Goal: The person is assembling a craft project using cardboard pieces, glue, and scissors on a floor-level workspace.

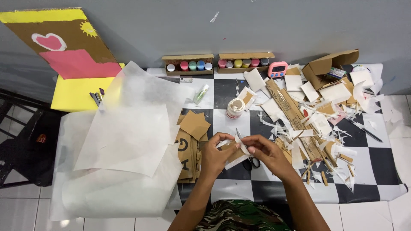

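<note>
Holding a small cardboard piece [233, 150] w/ white paper on it, both hands meet over the checkered mat [239, 188]. Left hand [215, 153] grip clamped on the piece's left end; right hand [263, 152] fingers pinched on the paper at its top. Scissors [252, 162] lie just under. Glue jar [235, 108] behind, cardboard stack [190, 149] to the left.

Matt brown cardboard piece [233, 150], white paper

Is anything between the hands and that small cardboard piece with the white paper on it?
Nothing visible. The left hand and the right hand both already grip the cardboard piece, fingers on its white paper strip. Scissors lie just beneath, partly hidden.
</note>
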